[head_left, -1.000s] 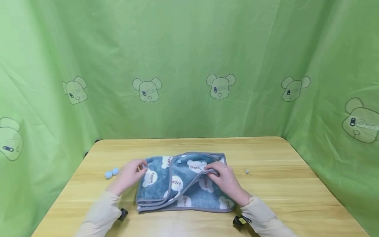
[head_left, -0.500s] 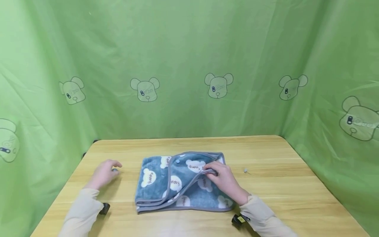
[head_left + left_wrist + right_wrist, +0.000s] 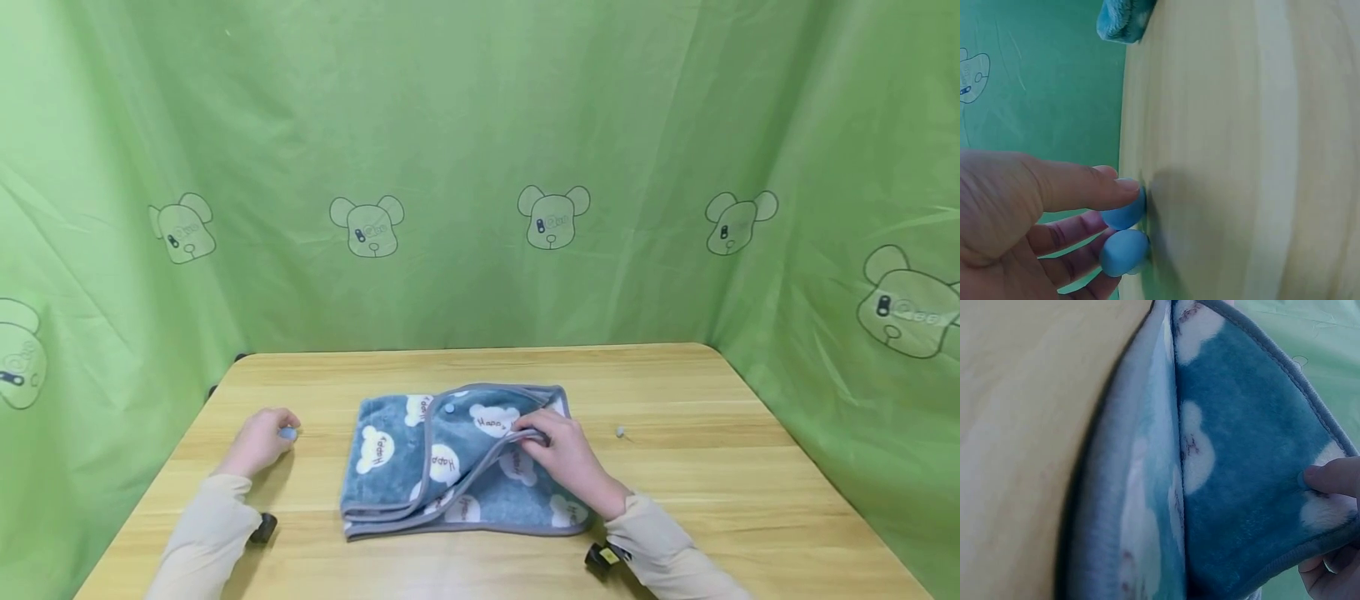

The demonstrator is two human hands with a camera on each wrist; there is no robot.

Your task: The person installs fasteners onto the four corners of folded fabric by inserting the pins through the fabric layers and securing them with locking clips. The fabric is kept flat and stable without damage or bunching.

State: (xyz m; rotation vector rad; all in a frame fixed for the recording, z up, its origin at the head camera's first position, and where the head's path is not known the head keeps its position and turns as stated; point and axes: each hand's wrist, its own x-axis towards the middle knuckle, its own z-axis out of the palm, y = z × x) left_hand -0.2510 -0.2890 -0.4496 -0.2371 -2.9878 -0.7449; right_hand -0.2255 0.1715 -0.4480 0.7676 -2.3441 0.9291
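A folded teal plush blanket [image 3: 390, 479] with white bear-head prints and grey trim lies mid-table. My right hand [image 3: 558, 446] pinches its raised trimmed corner. In the right wrist view, the thumb [image 3: 1335, 476] presses the plush from above, beside a small light-blue round piece [image 3: 1302, 481]. Left of the blanket, my left hand [image 3: 258, 442] is low over the table. Its thumb and fingers pinch a blue ball [image 3: 1125, 209]; a second blue ball [image 3: 1124, 252] sits right beside it, close to the fingers. In the head view the hand partly covers them.
A light-blue round piece [image 3: 450, 408] sits on the blanket's upper flap. Another small blue round piece with a thin point [image 3: 620, 432] lies right of the blanket on the wooden table [image 3: 712, 500]. A green curtain [image 3: 465, 292] stands behind the table.
My left hand has left the blanket's left edge, moved left to the two blue balls and lowered onto them. My right hand keeps its hold on the blanket corner.
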